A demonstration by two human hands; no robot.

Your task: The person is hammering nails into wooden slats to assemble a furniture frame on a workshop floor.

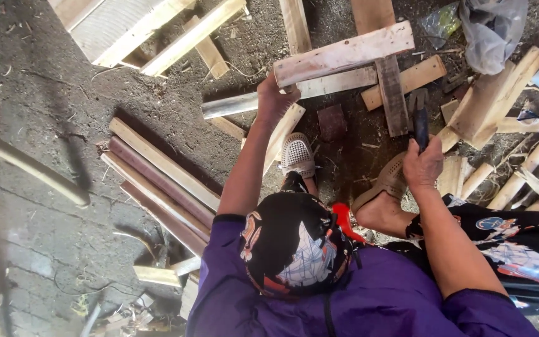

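Fingers of left hand grip the pale weathered wooden plank, long axis left-right; right hand clutches a dark-handled hammer, probably, just below-right.

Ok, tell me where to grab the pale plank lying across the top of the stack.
Probably the pale plank is best gripped at its left end, coming from below, where the left hand already meets it. That end overhangs the cross pieces, and the right hand is busy with a dark-handled tool.

A pale, weathered wooden plank lies tilted across other boards; a dark-handled hammer stands upright nearby
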